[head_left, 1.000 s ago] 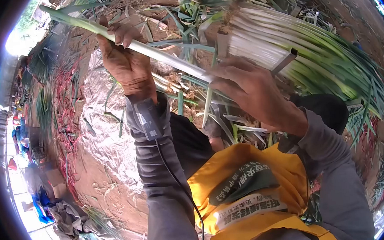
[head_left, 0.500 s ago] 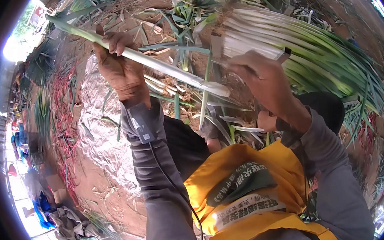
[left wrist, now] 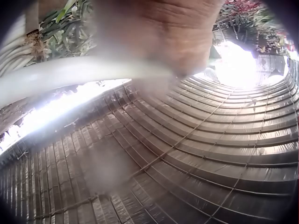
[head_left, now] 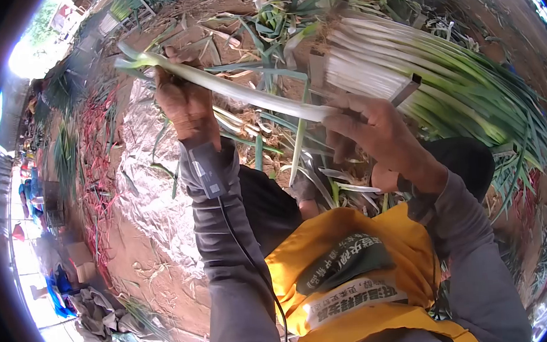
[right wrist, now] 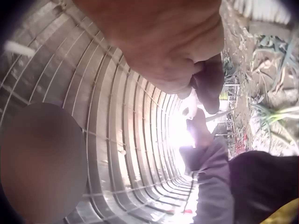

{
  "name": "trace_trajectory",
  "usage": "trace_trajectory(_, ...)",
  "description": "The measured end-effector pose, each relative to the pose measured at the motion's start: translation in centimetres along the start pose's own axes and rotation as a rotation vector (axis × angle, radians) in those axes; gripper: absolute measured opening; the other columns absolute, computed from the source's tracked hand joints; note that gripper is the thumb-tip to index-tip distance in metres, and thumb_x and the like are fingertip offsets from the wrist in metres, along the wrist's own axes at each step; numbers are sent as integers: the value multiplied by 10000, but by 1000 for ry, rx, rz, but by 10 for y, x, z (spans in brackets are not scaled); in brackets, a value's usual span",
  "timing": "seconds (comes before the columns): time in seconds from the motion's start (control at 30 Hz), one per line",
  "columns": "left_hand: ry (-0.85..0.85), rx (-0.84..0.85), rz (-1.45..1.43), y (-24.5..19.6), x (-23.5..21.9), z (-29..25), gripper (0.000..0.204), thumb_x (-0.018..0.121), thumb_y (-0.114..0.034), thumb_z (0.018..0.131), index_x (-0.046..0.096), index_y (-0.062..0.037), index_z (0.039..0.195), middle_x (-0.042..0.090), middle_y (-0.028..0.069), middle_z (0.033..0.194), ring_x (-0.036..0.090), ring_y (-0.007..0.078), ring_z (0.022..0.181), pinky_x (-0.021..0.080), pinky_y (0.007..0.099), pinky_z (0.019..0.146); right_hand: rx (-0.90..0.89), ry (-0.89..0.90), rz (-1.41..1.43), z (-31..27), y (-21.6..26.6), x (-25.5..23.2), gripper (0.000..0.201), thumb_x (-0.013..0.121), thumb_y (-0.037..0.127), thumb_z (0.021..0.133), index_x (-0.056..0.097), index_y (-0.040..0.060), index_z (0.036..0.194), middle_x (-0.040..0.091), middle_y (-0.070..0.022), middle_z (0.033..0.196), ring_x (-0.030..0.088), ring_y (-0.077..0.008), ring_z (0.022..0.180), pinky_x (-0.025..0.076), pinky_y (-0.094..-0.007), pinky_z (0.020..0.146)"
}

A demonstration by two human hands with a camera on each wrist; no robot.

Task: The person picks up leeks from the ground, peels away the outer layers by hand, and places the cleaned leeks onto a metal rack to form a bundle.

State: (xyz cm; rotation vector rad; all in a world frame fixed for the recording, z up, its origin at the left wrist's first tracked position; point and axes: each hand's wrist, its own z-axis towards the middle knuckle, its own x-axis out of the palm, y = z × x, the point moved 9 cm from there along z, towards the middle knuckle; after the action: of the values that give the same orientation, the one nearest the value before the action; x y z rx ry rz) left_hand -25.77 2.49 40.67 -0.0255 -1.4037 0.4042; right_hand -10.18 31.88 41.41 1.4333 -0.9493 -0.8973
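In the head view, a long green onion (head_left: pixel 248 96) with a white stem slants across in front of the chest, its green tops at the upper left. My left hand (head_left: pixel 186 107) holds it near the green part, fingers curled behind the stem. At the white lower end, my right hand (head_left: pixel 380 133) pinches the tip between thumb and fingers. In the left wrist view the white stem (left wrist: pixel 60 74) runs blurred beside the hand. Curled fingers (right wrist: pixel 208 86) show close up in the right wrist view, with a bit of white stem beyond them.
A large bundle of green onions (head_left: pixel 420 69) lies on a metal frame (head_left: pixel 405 88) at the right. Peeled leaves (head_left: pixel 271 13) litter the ground ahead. Pale plastic sheeting (head_left: pixel 148 174) and red strings (head_left: pixel 97 178) spread at the left. A few onions (head_left: pixel 234 119) lie behind the held one.
Half a second ago my right hand was away from the onion's white end; now its fingers are on it again. The onion's green top has swung down and to the right.
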Motion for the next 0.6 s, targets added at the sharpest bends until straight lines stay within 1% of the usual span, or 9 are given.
trace_trajectory(0.07, -97, -42, -70, 3, -11, 1, 269, 377, -244, 1122, 532, -34, 1189, 641, 138, 1005, 578, 228, 765, 546, 354, 728, 24, -19, 32, -5, 9, 0, 250, 625, 170, 1039, 655, -43, 1166, 674, -55, 848, 693, -108, 709, 580, -250, 646)
trace_trajectory(0.1, -151, -1, 94, 0, -18, -2, 263, 370, -232, 1123, 526, -36, 1204, 626, 142, 1033, 563, 220, 755, 553, 357, 731, 49, -37, 67, -7, 12, 1, 243, 612, 163, 1045, 649, -41, 1172, 672, -50, 848, 694, -108, 710, 585, -250, 651)
trace_trajectory(0.23, -142, 47, 7, -14, -42, 17, 252, 375, -240, 1126, 532, -49, 1174, 631, 99, 960, 544, 194, 733, 528, 327, 701, 45, -48, 25, -13, 15, -7, 267, 601, 167, 1049, 627, -41, 1213, 673, -56, 852, 681, -110, 680, 573, -245, 622)
trace_trajectory(0.3, -118, 72, 3, -20, -49, 23, 242, 379, -245, 1126, 530, -57, 1150, 613, 79, 959, 534, 187, 733, 512, 324, 691, -71, -212, -51, -23, 21, -31, 288, 593, 183, 1053, 617, -37, 1236, 675, -58, 855, 667, -106, 647, 544, -223, 570)
trace_trajectory(0.43, -145, 144, -39, -33, -52, 25, 234, 371, -231, 1127, 517, -49, 1108, 575, 62, 910, 523, 192, 771, 498, 326, 716, -246, -339, -30, -60, 13, -90, 285, 600, 186, 1051, 619, -29, 1237, 686, -79, 872, 650, -101, 622, 517, -215, 533)
trace_trajectory(0.47, -92, 159, -118, -31, -46, 24, 246, 401, -198, 1119, 503, 26, 1137, 582, 149, 1001, 553, 237, 841, 508, 358, 808, -150, -264, -66, -64, -1, -90, 280, 604, 190, 1049, 623, -14, 1241, 695, -90, 895, 661, -107, 629, 526, -227, 537)
trace_trajectory(0.53, -117, 156, -122, -13, -27, 18, 249, 395, -188, 1117, 500, 35, 1152, 577, 157, 1017, 559, 250, 882, 505, 377, 852, -127, 51, -114, -51, -15, -66, 286, 647, 153, 1009, 631, 32, 1267, 716, -124, 1018, 722, -191, 727, 589, -287, 615)
trace_trajectory(0.57, -151, 162, -121, -7, -19, 14, 253, 389, -178, 1116, 498, 45, 1166, 571, 165, 1033, 565, 263, 924, 503, 395, 895, -135, 41, -121, -43, -13, -51, 286, 647, 153, 1009, 631, 32, 1267, 716, -124, 1018, 722, -191, 727, 589, -287, 615)
trace_trajectory(0.6, -47, 123, -104, -1, -15, 16, 223, 422, -133, 1099, 500, 57, 1185, 576, 175, 1068, 571, 291, 1000, 476, 424, 1003, -399, -55, -688, -39, 12, -26, 320, 673, 133, 981, 633, 45, 1286, 708, -129, 1073, 730, -231, 789, 598, -305, 653)
